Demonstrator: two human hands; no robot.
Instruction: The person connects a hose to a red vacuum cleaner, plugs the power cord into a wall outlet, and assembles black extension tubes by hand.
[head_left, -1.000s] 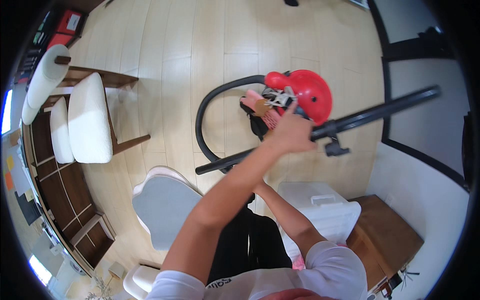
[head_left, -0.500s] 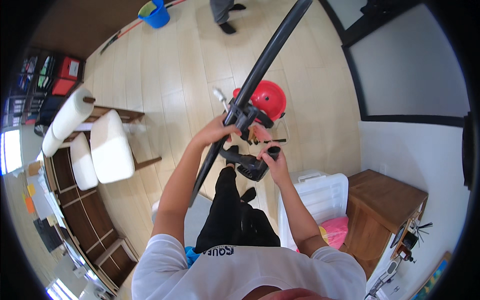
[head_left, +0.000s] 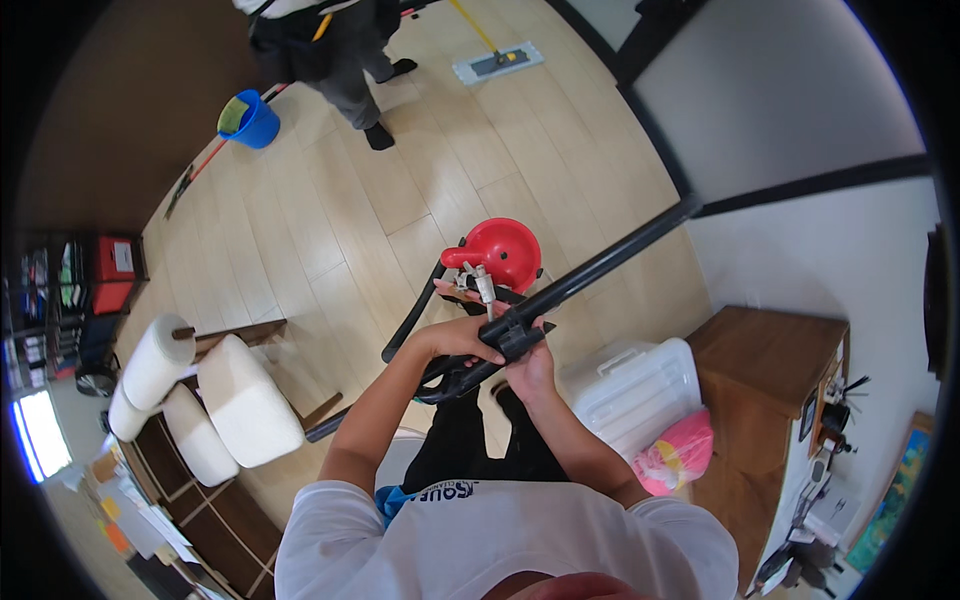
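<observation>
We see the two hands near each other at the middle of a long black tube (head_left: 615, 257), which slants in front of the person, its far end up to the right. The left hand (head_left: 462, 337) is closed on it beside a black bracket (head_left: 517, 336). The right hand (head_left: 533, 370) touches the bracket from below; its fingers are partly hidden, so we cannot tell how firmly it holds. Beyond the hands, a round red vacuum body (head_left: 510, 248) stands on the wooden floor (head_left: 590, 150), and a black hose (head_left: 412, 318) lies to its left. On the right we find a white plastic box (head_left: 640, 385), a pink bag (head_left: 680, 455) and a brown cabinet (head_left: 765, 350). Farther away, another person (head_left: 345, 80) stands between a blue bucket (head_left: 258, 127) and a flat mop (head_left: 498, 63).
</observation>
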